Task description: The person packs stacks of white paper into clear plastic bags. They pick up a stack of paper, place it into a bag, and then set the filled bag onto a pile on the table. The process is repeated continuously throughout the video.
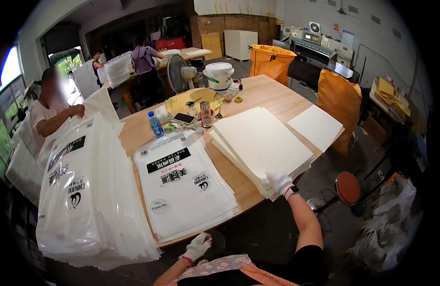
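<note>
The right hand [279, 185] touches the near edge of the white paper stack [260, 140], which lies toward eleven o'clock from its fingers; their grip I cannot tell. At eight o'clock, the left hand [198, 247] half curls, hold unclear

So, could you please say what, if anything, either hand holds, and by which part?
The right hand is at the near edge of the white paper stack; whether it grips paper is unclear. The left hand holds nothing visible.
</note>
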`<state>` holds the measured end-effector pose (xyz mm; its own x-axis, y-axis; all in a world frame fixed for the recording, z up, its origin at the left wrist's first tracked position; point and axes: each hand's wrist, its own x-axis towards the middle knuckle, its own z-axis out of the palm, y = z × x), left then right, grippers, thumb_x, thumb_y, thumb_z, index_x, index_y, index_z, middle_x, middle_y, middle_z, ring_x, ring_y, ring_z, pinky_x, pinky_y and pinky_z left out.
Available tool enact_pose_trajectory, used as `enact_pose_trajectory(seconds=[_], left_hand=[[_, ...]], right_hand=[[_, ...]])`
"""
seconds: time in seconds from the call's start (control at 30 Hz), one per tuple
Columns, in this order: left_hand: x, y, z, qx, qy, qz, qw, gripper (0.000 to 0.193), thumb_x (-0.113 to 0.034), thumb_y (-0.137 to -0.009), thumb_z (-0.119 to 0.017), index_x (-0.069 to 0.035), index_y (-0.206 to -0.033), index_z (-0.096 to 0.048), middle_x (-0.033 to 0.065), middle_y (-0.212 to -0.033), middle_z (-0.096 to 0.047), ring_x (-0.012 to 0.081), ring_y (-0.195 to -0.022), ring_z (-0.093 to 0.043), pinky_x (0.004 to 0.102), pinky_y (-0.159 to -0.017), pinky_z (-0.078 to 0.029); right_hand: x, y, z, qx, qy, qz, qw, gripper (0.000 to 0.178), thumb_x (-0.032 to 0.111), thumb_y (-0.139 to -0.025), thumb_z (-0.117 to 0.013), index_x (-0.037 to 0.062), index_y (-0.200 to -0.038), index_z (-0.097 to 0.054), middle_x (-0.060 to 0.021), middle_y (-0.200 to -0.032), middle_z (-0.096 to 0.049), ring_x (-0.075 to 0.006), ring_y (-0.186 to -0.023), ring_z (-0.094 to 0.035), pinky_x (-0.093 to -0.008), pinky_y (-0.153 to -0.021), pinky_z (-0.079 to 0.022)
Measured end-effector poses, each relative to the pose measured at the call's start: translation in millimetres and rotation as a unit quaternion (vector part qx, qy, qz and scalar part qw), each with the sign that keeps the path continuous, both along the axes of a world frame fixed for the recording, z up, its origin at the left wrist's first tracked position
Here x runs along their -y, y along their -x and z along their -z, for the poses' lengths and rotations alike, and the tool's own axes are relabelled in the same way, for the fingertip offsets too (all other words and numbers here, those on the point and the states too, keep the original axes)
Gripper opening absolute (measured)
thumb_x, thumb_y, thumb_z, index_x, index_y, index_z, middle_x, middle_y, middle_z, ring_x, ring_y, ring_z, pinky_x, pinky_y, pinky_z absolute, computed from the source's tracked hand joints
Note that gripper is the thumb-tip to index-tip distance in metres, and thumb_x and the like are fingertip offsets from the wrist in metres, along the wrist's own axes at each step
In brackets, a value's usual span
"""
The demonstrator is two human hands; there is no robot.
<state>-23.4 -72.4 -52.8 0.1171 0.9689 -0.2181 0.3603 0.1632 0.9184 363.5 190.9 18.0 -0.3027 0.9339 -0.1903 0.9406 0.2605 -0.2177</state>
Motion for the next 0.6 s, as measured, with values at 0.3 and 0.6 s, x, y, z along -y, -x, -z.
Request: enact_pose_trajectory(seconds=[0.3, 0.6], left_hand=[[-23.8, -65.8, -55.7, 0.108, 0.037, 0.081, 0.99, 0.015, -0.008, -0.089, -0.051, 0.001, -0.1, -0.053, 0.0073, -0.087, -0.061, 0.0138, -0.083, -0.059, 0.0279, -0.076, -0.048], [-119.0, -106.5, -57.3, 0.51, 0.227, -0.004, 0.83, 0.028, -0.01, -0.084, -0.051, -0.001, -0.111, -0.049, 0.0101, -0.1, -0.058, 0.0216, -0.094, -0.057, 0.0356, -0.089, -0.047]], right_hand=[[17.1, -12.0, -4.4, -0.127, -0.2, 0.014, 0.971, 0.027, 0.029, -0.086, -0.056, 0.0083, -0.103, -0.059, -0.0191, -0.091, -0.062, -0.037, -0.087, -0.059, -0.0461, -0.073, -0.048], [155.3, 88.0, -66.8, -0.109, -0.326, -0.152, 0.927, 0.013, 0.017, -0.086, -0.05, 0.0112, -0.082, -0.061, -0.011, -0.077, -0.06, -0.0305, -0.071, -0.06, -0.0429, -0.064, -0.049]])
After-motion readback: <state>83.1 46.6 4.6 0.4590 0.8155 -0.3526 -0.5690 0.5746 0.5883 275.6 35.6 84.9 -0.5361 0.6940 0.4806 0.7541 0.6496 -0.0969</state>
